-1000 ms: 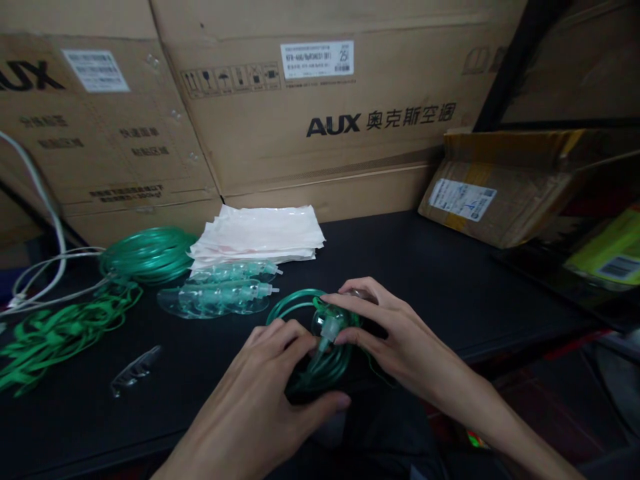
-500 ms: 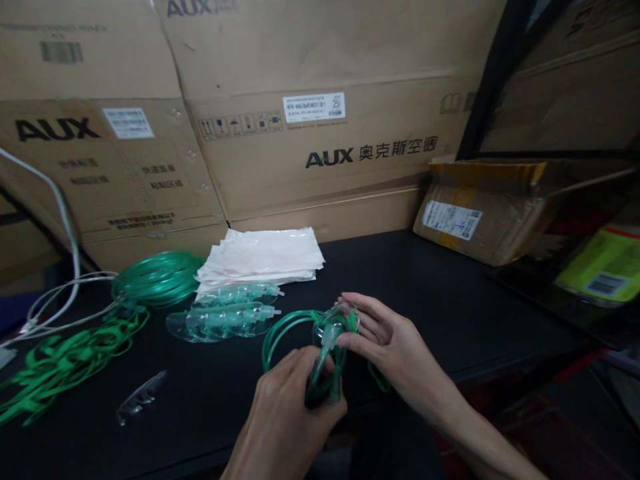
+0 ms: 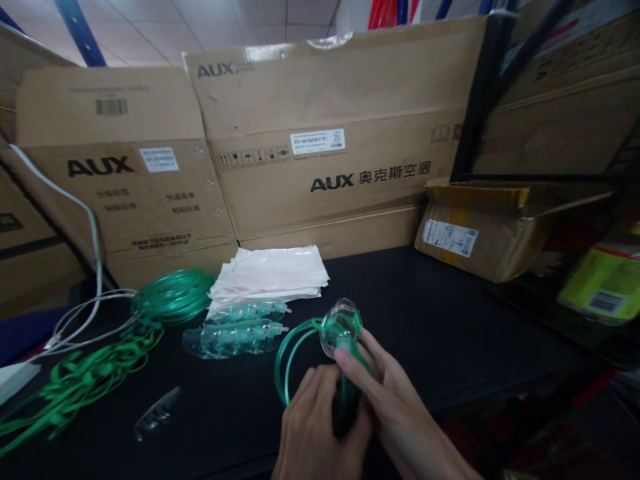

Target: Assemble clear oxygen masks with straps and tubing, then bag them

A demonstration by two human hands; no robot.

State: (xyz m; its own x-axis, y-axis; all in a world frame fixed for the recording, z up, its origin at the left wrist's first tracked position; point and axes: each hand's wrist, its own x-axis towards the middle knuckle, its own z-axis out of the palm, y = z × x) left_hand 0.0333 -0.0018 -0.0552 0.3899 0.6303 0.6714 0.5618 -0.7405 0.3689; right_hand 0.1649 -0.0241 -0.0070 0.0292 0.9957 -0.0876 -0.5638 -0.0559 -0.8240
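Note:
Between my hands is a clear oxygen mask (image 3: 341, 320) with a green connector and a green strap at its side. My right hand (image 3: 395, 390) is closed on the mask's lower part, thumb against the connector. Just below, my left hand (image 3: 320, 420) is closed around coiled green tubing (image 3: 284, 357), whose loops stick out to the left. Part of the tubing is hidden behind my fingers. Left of my hands lie several nested clear masks with green connectors (image 3: 240, 337).
White plastic bags (image 3: 275, 270) are stacked behind the nested masks. A green tubing coil (image 3: 173, 297), green straps (image 3: 85, 380) and small clear plastic pieces (image 3: 156, 415) lie to the left. Large cardboard boxes (image 3: 280, 220) form the back; an open carton (image 3: 470, 233) stands back right.
My view has tilted up. My right hand has moved in closer to my left, and its thumb now presses the connector. The mask stands more upright and faces me.

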